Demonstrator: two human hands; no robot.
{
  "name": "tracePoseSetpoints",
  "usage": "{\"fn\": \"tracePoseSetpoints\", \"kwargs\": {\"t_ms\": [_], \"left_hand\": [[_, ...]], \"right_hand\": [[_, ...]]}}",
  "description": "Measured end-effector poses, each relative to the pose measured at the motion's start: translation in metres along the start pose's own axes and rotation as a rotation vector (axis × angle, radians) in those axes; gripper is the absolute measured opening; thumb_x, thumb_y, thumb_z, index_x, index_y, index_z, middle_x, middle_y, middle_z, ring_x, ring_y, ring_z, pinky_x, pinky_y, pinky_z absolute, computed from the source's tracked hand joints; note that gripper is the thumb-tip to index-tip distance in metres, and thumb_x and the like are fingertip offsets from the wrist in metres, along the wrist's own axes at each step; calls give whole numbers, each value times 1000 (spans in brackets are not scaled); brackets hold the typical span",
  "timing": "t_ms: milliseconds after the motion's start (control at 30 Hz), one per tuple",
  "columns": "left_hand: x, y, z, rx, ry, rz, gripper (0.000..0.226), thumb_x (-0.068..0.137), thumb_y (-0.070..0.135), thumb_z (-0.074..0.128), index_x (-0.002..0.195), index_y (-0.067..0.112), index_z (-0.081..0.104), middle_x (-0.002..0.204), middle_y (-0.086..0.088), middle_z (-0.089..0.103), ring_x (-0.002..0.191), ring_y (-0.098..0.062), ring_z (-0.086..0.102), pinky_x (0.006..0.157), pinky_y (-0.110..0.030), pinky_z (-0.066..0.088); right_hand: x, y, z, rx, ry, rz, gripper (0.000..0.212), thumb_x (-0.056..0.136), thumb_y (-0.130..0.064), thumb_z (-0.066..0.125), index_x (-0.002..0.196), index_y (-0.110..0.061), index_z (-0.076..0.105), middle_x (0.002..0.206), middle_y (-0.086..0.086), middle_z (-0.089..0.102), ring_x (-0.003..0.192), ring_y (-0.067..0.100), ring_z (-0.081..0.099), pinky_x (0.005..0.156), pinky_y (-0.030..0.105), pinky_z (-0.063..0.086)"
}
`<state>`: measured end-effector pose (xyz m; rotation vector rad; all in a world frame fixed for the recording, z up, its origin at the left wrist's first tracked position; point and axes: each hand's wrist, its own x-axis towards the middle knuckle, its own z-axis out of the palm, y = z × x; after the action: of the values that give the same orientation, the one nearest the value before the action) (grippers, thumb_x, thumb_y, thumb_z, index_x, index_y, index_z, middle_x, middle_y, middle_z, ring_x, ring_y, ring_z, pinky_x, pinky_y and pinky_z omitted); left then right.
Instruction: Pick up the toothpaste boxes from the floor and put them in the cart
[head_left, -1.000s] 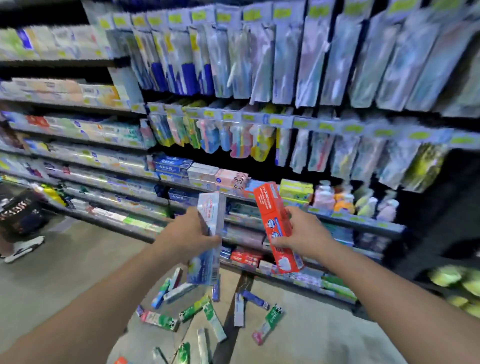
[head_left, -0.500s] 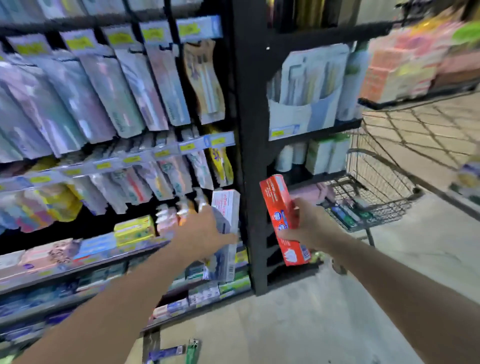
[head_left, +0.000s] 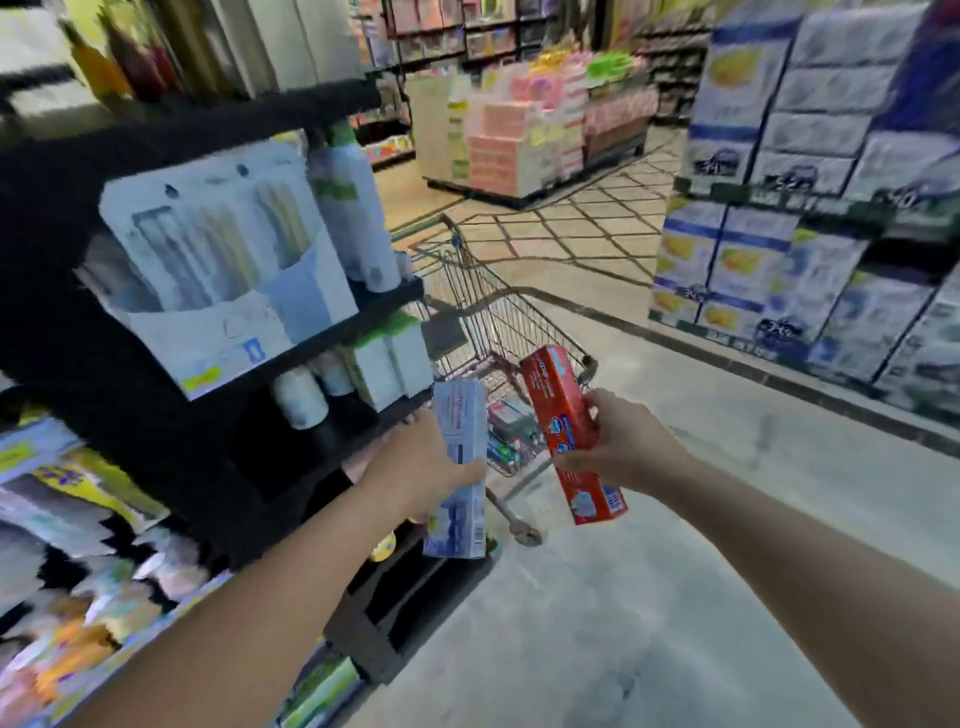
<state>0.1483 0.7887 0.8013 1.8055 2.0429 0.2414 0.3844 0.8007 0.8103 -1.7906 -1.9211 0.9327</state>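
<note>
Two boxes: one in each hand, both up off the floor (head_left: 597, 597) and held out toward the cart (head_left: 511, 322).
Left hand (head_left: 415, 470): my fingers are curled round the pale blue toothpaste box (head_left: 460, 467), which stands about upright, thumb across its front face.
Right hand (head_left: 621, 447): I'm gripping the red toothpaste box (head_left: 569, 431) round its middle, and it's tilted with the top end leaning left toward the cart's near rim.
Cart: wire cart parked just past the end of the black shelf unit (head_left: 171, 332), with a few small boxes (head_left: 511, 428) already lying in the bottom, too blurry to read.
Box vs cart: neither box is inside the basket yet, both sit in front of its near edge from my view.
Background: stacked cartons (head_left: 810, 208) along the right side of the aisle, a pink display (head_left: 519, 135) further back.
</note>
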Motion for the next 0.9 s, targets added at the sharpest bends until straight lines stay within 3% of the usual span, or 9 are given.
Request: {"fn": "tracePoseSetpoints", "kwargs": {"t_ms": [167,300,400,533,633,900], "left_hand": [[84,35,21,9,-57,96,72,64,65,70,113,17,47,100,-5,66,79,-24,67,65,-40,60],[154,55,20,2,-77,126,78,67,66,71,119,15,43,99,-2,61,82,-22,65,62,-35,57],[210,68,14,-14,-91,144,87,56,72,63,119,16,45,94,0,61,74,-19,67,57,-35,60],[280,84,3,-122,-140,137,60,73,55,75,112,18,47,96,-2,62,75,-18,68,53,-37,61],[330,96,1,-159,-185,112,60,74,49,76,115,18,46,100,-3,62,72,-22,70,43,-35,58],[440,127,26,-166,-217,37,64,66,54,76,112,17,50,96,-5,66,67,-23,72,47,-40,59]], "right_hand": [[56,27,-25,-21,41,61,70,74,-35,86,131,-20,49,118,4,68,85,17,63,75,29,54],[117,34,-42,-46,61,90,71,73,-38,86,130,-19,47,118,4,68,93,20,67,80,35,58],[166,33,-56,-53,75,119,71,72,-41,85,129,-20,47,115,3,69,90,19,67,73,32,57],[228,32,-74,-39,74,166,74,73,-39,85,132,-19,45,118,3,68,85,15,64,69,28,52],[269,39,-86,-22,96,190,75,73,-39,85,133,-20,44,119,2,68,83,15,62,68,27,50],[377,88,-111,-37,40,214,77,75,-41,84,136,-20,42,123,2,67,95,19,68,79,34,56]]}}
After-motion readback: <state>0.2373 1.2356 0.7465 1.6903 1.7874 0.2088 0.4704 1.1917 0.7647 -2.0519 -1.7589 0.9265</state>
